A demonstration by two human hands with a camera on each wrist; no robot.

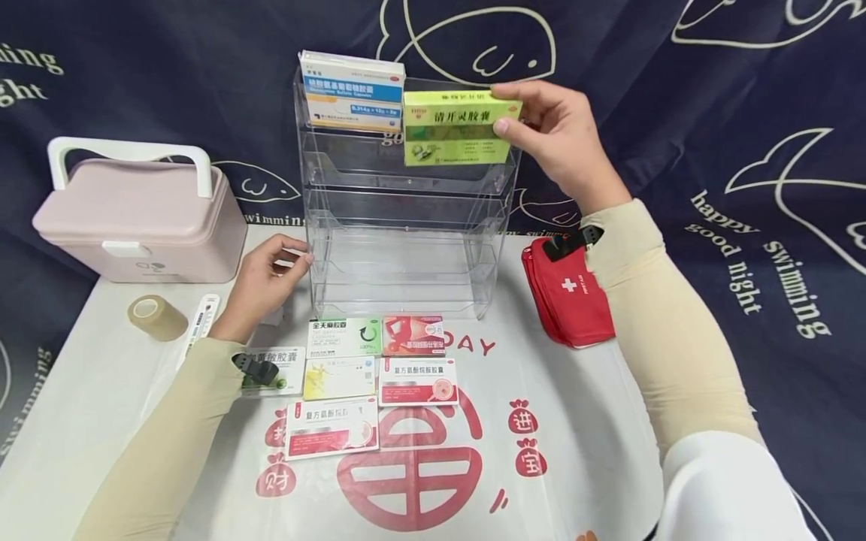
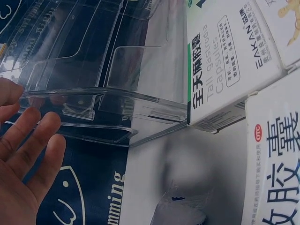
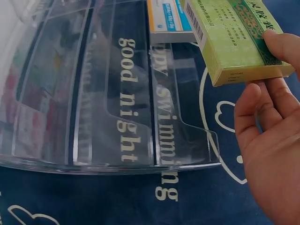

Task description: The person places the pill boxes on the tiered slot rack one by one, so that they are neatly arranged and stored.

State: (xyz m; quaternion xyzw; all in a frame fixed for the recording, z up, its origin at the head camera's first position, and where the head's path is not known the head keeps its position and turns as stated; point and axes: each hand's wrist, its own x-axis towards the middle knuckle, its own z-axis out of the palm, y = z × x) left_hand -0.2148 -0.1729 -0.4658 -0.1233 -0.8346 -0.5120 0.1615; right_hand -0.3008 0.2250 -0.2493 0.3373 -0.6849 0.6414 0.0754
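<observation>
In the head view my right hand [image 1: 561,135] pinches a green medicine box [image 1: 456,139] by its right end, thumb on the front face and fingers behind. The box is held at the top tier of a clear acrylic rack [image 1: 406,297], right of a blue and white medicine box [image 1: 355,98] standing in that tier. The right wrist view has the green box [image 3: 234,42] tilted above the rack's edge. My left hand [image 1: 260,278] is beside the rack's left side, its fingers [image 2: 49,126] loosely bent with the tips right at the clear wall, holding nothing.
Several medicine boxes [image 1: 341,378] lie flat before the rack. Left of them are a tape roll [image 1: 158,319], a thermometer pack [image 1: 203,319] and a pink handled case [image 1: 135,203]. A red first-aid pouch [image 1: 568,293] lies to the right. A dark patterned cloth [image 1: 676,98] hangs behind.
</observation>
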